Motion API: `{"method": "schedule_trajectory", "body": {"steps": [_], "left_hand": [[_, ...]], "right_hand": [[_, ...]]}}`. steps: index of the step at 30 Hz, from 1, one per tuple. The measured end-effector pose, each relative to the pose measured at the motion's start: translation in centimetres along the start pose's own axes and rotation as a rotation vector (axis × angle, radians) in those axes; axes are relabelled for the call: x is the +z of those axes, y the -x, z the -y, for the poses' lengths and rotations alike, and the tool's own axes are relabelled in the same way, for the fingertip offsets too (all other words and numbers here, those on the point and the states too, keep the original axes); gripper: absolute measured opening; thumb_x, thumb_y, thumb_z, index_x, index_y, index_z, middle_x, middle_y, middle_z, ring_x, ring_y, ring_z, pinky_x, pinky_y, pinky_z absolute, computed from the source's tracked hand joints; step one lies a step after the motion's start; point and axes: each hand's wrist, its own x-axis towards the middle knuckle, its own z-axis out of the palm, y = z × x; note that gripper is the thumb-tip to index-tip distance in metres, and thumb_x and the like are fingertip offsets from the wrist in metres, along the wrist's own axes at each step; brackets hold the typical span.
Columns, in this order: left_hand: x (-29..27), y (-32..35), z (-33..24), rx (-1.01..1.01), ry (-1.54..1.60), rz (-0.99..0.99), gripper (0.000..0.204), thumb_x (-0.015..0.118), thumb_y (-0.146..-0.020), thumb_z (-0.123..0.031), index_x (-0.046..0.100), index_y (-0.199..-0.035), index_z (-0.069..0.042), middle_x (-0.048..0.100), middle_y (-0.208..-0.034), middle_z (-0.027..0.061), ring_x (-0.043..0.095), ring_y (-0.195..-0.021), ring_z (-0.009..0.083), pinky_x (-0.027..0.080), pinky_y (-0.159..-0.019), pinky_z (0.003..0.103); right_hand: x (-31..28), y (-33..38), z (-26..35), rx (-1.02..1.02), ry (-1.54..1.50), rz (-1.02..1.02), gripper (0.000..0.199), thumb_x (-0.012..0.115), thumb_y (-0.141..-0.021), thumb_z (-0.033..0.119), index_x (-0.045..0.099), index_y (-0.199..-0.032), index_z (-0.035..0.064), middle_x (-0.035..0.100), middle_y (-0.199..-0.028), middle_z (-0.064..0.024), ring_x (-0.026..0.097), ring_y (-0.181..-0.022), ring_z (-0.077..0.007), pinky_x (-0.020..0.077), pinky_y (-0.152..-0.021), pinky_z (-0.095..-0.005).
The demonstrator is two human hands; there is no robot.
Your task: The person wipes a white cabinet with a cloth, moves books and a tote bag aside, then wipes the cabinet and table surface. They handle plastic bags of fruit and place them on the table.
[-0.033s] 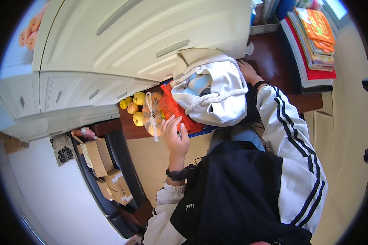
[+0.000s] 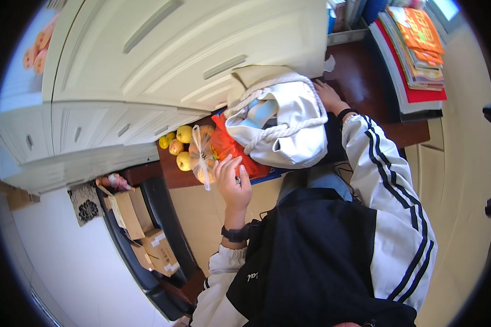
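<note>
A white drawstring bag with thick rope handles rests on the brown tabletop, its mouth gaping around something light blue. My right hand reaches past the bag's right side, fingers stretched out on the tabletop; their tips are partly hidden. Left of the white bag lies a red plastic bag, then a tied clear plastic bag of orange-coloured round fruit. My left hand hovers at their near edge, fingers loosely bent and thumb apart, holding nothing visible. Several yellowish apples sit beyond the clear bag.
White cabinets run along the far side. Stacked books and folders stand at the far right. Cardboard boxes lie on a black sofa at the lower left, with a doll at its end.
The whole view has shifted very slightly, so the tabletop things sit a little farther left. Both hands keep nearly the same pose.
</note>
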Motion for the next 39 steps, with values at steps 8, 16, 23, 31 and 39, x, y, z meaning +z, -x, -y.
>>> {"method": "schedule_trajectory", "body": {"steps": [8, 16, 23, 31, 39], "left_hand": [[1.5, -1.9, -2.4, 0.087, 0.005, -0.024, 0.017, 0.058, -0.088, -0.010, 0.068, -0.101, -0.006, 0.068, -0.101, 0.0100, 0.060, -0.108, 0.0285, 0.033, -0.107, 0.047], [3.2, -3.7, -4.7, 0.113, 0.072, -0.059, 0.017, 0.058, -0.087, -0.007, 0.068, -0.101, -0.005, 0.068, -0.101, 0.0100, 0.060, -0.109, 0.0294, 0.033, -0.106, 0.047], [3.9, -3.4, -5.9, 0.060, 0.089, -0.139, 0.023, 0.058, -0.087, -0.007, 0.064, -0.109, -0.002, 0.066, -0.110, 0.0119, 0.056, -0.114, 0.0323, 0.033, -0.107, 0.047], [3.2, -1.3, -4.7, -0.053, 0.120, -0.186, 0.036, 0.058, -0.088, -0.006, 0.053, -0.122, 0.004, 0.056, -0.126, 0.0164, 0.050, -0.121, 0.0334, 0.035, -0.107, 0.045], [8.1, 1.5, -2.5, -0.556, 0.741, -0.065, 0.051, 0.051, -0.099, -0.013, 0.029, -0.141, 0.005, 0.039, -0.142, 0.0180, 0.041, -0.131, 0.0252, 0.031, -0.111, 0.037]], "right_hand": [[3.7, 16.5, -1.0, -0.202, -0.180, 0.004, 0.068, 0.056, -0.075, -0.002, 0.051, -0.140, 0.0164, 0.034, -0.155, -0.0136, 0.025, -0.145, -0.0372, 0.0231, -0.116, -0.0517], [2.7, 26.2, -1.3, 0.306, -1.264, 0.359, 0.056, 0.051, -0.074, -0.012, 0.065, -0.122, 0.0098, 0.062, -0.127, -0.0071, 0.054, -0.122, -0.0230, 0.0468, -0.096, -0.0324], [-1.7, 17.9, -3.6, 0.267, -0.576, -0.451, 0.060, 0.064, -0.085, 0.010, 0.045, -0.142, 0.0096, 0.046, -0.144, -0.0185, 0.044, -0.132, -0.0343, 0.0358, -0.110, -0.0418], [3.1, 13.8, 1.6, 0.280, -0.104, -0.210, 0.065, 0.060, -0.091, 0.032, 0.034, -0.150, 0.0199, 0.018, -0.159, -0.0173, 0.014, -0.148, -0.0355, 0.0134, -0.118, -0.0525], [0.3, 3.5, 1.1, 0.127, 0.102, -0.109, 0.053, 0.047, -0.099, 0.035, 0.035, -0.150, 0.0304, 0.021, -0.161, -0.0042, 0.015, -0.149, -0.0280, 0.0148, -0.118, -0.0535]]}}
